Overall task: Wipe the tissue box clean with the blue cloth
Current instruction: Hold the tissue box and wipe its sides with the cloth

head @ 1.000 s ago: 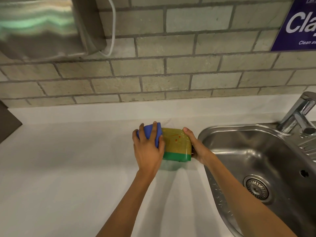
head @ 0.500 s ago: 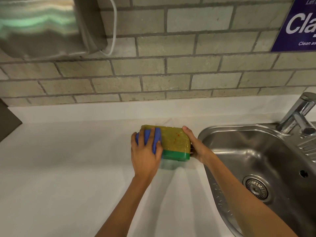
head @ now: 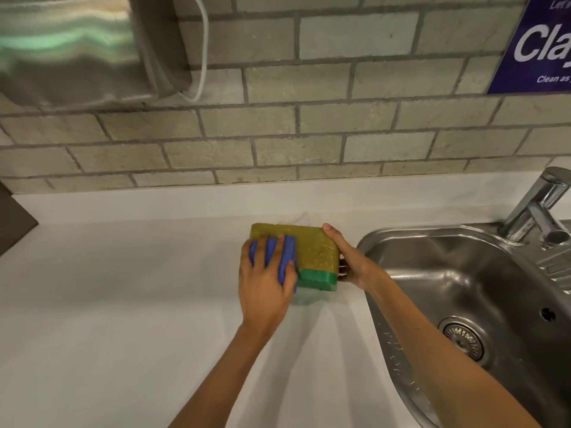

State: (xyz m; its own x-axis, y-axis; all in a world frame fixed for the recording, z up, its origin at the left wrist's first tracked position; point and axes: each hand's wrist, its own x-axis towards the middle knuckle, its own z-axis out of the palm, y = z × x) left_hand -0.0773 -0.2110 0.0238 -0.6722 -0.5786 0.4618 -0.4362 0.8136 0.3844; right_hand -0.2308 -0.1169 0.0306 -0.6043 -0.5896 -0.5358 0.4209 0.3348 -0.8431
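The tissue box [head: 312, 251] has a mottled yellow-green top and a bright green lower band, and it rests on the white counter [head: 123, 304] just left of the sink. My left hand [head: 265, 282] presses a folded blue cloth [head: 285, 257] onto the near left part of the box top, fingers spread over the cloth. My right hand [head: 349, 257] grips the right end of the box, thumb on its top edge. The left end of the box is hidden under the cloth and hand.
A stainless sink [head: 463, 288] with a drain [head: 462, 336] lies right of the box, its tap [head: 537, 211] at the far right. A metal dispenser [head: 77, 47] hangs on the brick wall at upper left. A dark object [head: 12, 223] sits at the counter's left edge.
My left hand has drawn the blue cloth from the far left edge of the box top toward me, down to its near edge. My right hand has kept its grip.
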